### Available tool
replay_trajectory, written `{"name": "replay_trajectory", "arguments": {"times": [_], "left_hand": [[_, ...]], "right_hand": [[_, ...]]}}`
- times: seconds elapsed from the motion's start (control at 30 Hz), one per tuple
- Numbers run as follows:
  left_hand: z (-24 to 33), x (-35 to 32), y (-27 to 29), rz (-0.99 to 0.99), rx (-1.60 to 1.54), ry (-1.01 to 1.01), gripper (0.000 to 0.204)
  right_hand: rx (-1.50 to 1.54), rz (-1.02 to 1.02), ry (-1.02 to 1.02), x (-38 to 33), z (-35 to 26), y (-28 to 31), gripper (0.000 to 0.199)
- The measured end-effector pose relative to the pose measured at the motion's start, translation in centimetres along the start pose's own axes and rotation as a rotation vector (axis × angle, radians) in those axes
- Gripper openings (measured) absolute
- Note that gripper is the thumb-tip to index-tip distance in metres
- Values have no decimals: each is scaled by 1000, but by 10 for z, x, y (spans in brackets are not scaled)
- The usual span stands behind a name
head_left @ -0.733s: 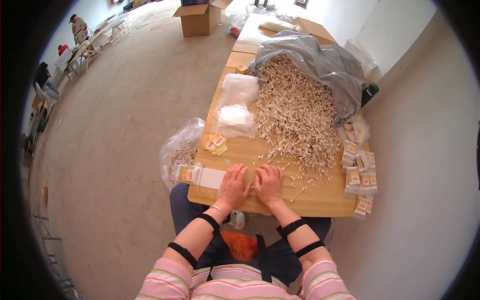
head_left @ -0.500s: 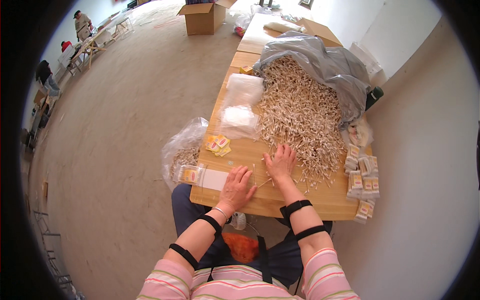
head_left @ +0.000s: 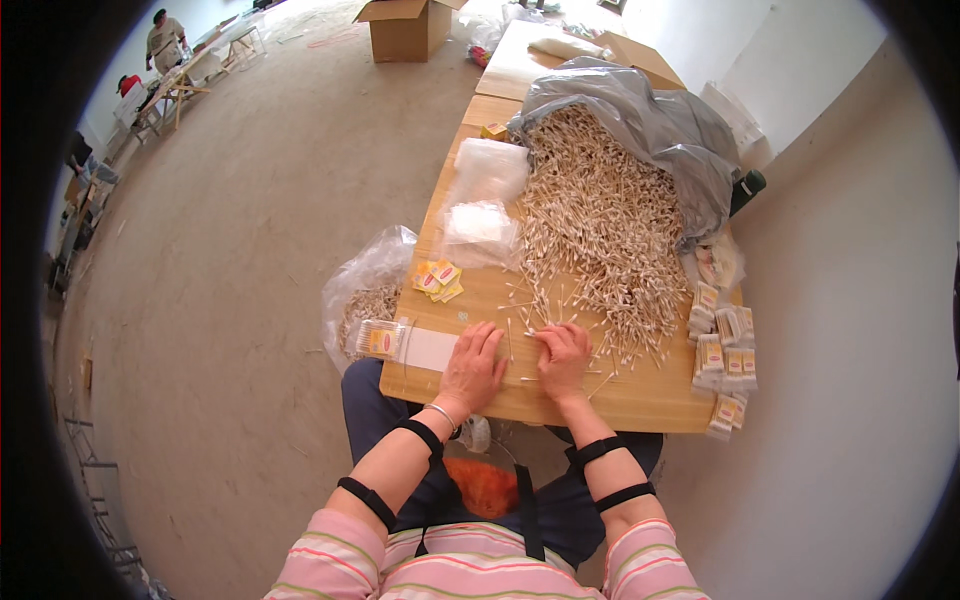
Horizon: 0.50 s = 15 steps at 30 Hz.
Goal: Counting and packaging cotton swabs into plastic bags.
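Note:
A large heap of cotton swabs covers the middle of the wooden table, spilling toward me. My right hand is at the heap's near edge, fingers curled down on a few swabs whose ends stick out beyond the fingertips. My left hand lies flat, fingers extended, at the right end of a white strip. A few loose swabs lie between the hands. At the strip's left end is a clear packet of swabs with a yellow label. What is beneath my palms is hidden.
Yellow cards and stacked clear bags lie on the left. Filled swab packets stand along the right edge. A grey plastic sack lies behind the heap. A clear bag of swabs hangs beside the table. People work far left.
My right hand has drawn back toward me from the heap, its fingers curling and pulling some swabs along. My left hand has barely moved.

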State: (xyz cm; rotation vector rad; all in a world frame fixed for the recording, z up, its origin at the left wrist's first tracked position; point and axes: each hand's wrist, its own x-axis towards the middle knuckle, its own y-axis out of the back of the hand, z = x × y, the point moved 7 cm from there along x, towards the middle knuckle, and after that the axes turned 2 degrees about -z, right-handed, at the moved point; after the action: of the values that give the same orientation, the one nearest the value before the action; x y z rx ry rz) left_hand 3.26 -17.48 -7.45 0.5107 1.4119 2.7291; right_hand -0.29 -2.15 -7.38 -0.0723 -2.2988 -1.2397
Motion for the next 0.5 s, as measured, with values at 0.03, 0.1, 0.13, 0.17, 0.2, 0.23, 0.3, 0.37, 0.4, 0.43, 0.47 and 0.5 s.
{"name": "replay_trajectory", "arguments": {"times": [0.03,0.1,0.13,0.17,0.2,0.23,0.3,0.37,0.4,0.43,0.47,0.5], "left_hand": [[1,1,0,8,8,-4,46],[3,2,1,16,14,-10,46],[3,2,0,16,14,-16,45],[4,2,-1,16,14,-23,45],[5,2,-2,15,13,-27,45],[3,2,-2,15,3,-15,45],[-1,0,-3,12,-5,-1,45],[0,1,-2,22,43,-39,44],[-2,3,-3,19,42,-40,44],[6,13,2,20,74,-104,46],[11,20,5,21,111,-162,47],[11,30,6,18,111,-163,47]], "right_hand": [[-24,20,-49,-1,10,7,16],[-111,69,-142,-4,26,17,17],[-113,71,-143,-4,27,21,17],[-159,87,-156,-5,29,26,19],[-205,103,-170,-6,30,31,22],[-202,101,-169,-7,24,35,22],[-147,-34,-77,-13,5,33,37],[-162,-91,-18,-17,-13,41,47],[-174,-149,45,-19,-20,39,56],[-181,-146,39,-20,-16,42,56],[-213,-139,19,-22,-10,41,57],[-244,-133,0,-25,-4,40,57]]}}
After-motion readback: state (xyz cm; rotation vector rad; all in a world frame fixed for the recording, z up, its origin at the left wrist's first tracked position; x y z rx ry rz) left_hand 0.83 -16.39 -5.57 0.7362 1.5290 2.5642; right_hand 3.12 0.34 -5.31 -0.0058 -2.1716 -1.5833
